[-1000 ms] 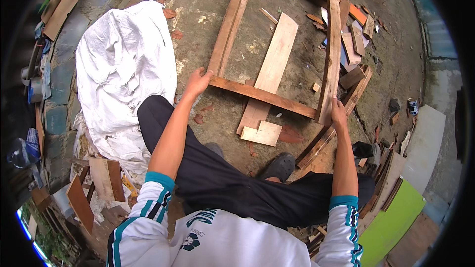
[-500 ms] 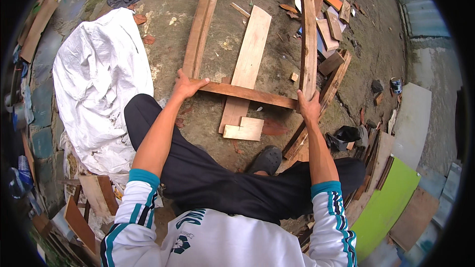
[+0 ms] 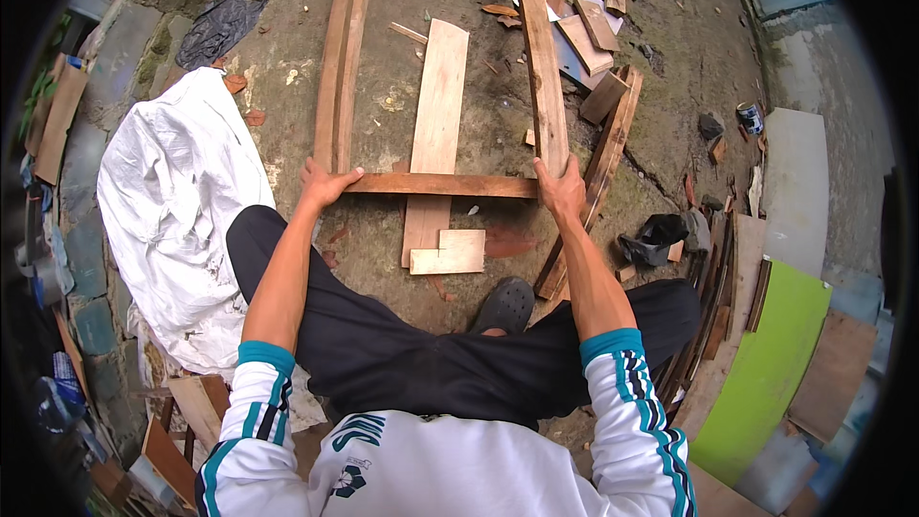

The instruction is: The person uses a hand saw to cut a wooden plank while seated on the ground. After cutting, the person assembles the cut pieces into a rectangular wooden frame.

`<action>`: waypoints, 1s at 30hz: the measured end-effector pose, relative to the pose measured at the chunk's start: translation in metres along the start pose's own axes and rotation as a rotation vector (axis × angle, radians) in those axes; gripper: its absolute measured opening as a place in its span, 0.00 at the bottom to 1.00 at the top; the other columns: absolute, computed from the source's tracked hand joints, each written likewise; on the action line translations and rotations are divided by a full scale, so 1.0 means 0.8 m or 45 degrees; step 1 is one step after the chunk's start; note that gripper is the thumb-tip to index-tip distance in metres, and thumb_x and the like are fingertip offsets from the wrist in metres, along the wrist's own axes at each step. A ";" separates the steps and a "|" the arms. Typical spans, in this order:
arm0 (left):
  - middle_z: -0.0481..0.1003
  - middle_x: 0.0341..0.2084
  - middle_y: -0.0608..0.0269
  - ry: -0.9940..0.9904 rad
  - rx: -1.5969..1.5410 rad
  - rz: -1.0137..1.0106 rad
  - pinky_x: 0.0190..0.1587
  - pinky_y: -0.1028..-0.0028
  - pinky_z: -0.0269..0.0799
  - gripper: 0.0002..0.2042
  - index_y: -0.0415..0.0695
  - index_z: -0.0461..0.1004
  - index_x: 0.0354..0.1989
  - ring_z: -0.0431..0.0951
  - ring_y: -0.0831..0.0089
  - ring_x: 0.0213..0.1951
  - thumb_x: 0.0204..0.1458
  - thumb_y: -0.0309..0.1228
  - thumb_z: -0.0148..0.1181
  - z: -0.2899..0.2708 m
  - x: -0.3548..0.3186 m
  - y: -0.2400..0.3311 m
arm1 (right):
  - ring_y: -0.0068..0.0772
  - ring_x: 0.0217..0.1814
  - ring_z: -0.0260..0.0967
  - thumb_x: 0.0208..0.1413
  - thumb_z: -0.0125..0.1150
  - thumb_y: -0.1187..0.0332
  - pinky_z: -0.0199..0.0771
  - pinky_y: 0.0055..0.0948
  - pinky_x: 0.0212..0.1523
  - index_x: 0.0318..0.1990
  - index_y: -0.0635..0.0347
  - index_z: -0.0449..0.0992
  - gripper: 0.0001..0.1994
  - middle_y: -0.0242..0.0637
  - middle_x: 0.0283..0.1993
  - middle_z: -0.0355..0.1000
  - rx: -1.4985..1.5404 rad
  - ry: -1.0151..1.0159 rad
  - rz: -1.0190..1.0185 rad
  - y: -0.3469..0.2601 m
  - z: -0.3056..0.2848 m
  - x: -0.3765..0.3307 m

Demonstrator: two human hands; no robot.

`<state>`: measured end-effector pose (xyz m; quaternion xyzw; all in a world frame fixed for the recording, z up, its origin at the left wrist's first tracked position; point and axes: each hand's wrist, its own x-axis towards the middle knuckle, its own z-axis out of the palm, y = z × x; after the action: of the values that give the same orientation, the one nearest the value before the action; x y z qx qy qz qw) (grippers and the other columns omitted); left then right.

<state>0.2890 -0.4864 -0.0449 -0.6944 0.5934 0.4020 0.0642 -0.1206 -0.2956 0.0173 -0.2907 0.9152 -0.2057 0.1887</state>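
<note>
A person in dark trousers is gripping a rectangular wooden frame by its two near corners over rough concrete ground. The left hand is closing around the near left corner, its thumb lying along the near rail; the right hand is wrapping the near right corner. The frame is spanning a pale board, while a notched light offcut is lying just inside the person's side of the near rail. Whether the frame is clearing the ground is impossible to tell.

Uneven pulling by the two hands could be racking the corner joints loose, and a low rail could be catching the board or the long timber beside the right corner. A slipping grip could be dropping the rail toward the clog.

Compared with a second ago, the near rail is running almost level instead of slanting down rightward, and the right hand is reaching further over its corner.
</note>
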 end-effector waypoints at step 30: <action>0.66 0.62 0.41 0.703 0.329 0.268 0.66 0.54 0.60 0.43 0.38 0.62 0.67 0.65 0.48 0.65 0.50 0.57 0.64 0.011 0.015 0.127 | 0.57 0.55 0.71 0.48 0.67 0.42 0.68 0.52 0.56 0.63 0.62 0.65 0.41 0.55 0.51 0.75 0.088 -0.052 0.010 0.003 -0.002 0.007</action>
<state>0.1955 -0.5198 -0.0185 -0.6983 0.7029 0.1244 -0.0536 -0.1267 -0.2963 0.0165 -0.2844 0.9047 -0.2305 0.2181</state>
